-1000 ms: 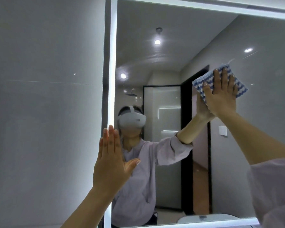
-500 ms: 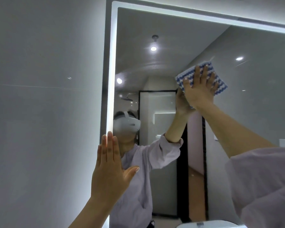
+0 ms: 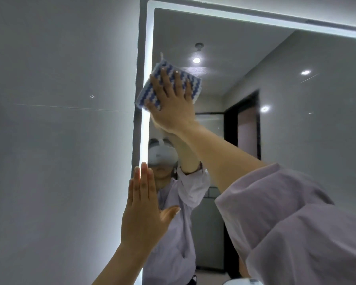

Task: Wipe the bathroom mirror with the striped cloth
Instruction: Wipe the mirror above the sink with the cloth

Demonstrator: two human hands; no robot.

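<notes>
The bathroom mirror (image 3: pixel 296 130) fills the right part of the view, framed by a lit white strip. A blue-and-white striped cloth (image 3: pixel 150 90) lies flat against the glass near the mirror's upper left corner, partly over the lit left edge. My right hand (image 3: pixel 171 101) presses on it with fingers spread, arm stretched up and across. My left hand (image 3: pixel 142 210) rests flat and holds nothing, fingers together, against the mirror's left edge lower down. The cloth's middle is hidden under my right hand.
A grey tiled wall (image 3: pixel 60 140) runs along the left of the mirror. The lit strip (image 3: pixel 255 18) marks the mirror's top edge. A white rounded object (image 3: pixel 243 281) shows at the bottom right. The glass reflects a person in a headset and a dark doorway.
My right hand has slid the cloth leftward across the upper glass, from the mirror's right-centre to its upper left corner. My left hand has stayed flat on the left edge.
</notes>
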